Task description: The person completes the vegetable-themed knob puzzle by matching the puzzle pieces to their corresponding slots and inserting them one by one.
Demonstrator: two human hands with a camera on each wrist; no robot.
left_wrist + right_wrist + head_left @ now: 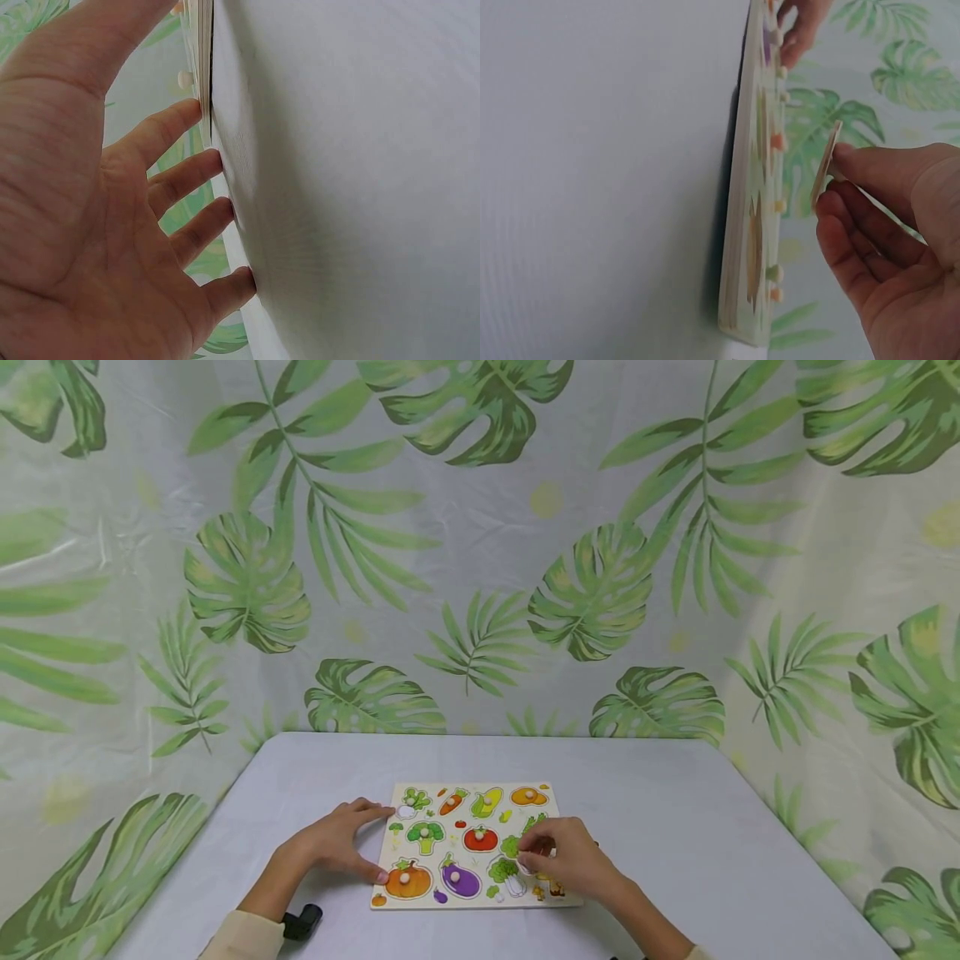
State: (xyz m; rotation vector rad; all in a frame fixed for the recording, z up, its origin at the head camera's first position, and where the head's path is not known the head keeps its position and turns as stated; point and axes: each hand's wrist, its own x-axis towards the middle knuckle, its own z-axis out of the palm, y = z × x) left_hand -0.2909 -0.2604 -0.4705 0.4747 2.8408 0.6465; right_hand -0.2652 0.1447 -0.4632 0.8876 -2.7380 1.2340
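A wooden vegetable puzzle board lies on the table. My left hand is at its left side, thumb over the front-left corner and fingertips along the edge, fingers spread in the left wrist view. Above the board's right part, my right hand pinches a thin wooden puzzle piece between thumb and fingers. That piece appears nearly edge-on, its picture hidden. Knobbed pieces in the board include a pumpkin, an eggplant, a tomato and a broccoli. My right hand covers part of the right side.
A white cloth covers the table. Behind it and at both sides hangs a leaf-patterned curtain. A black device sits at my left wrist.
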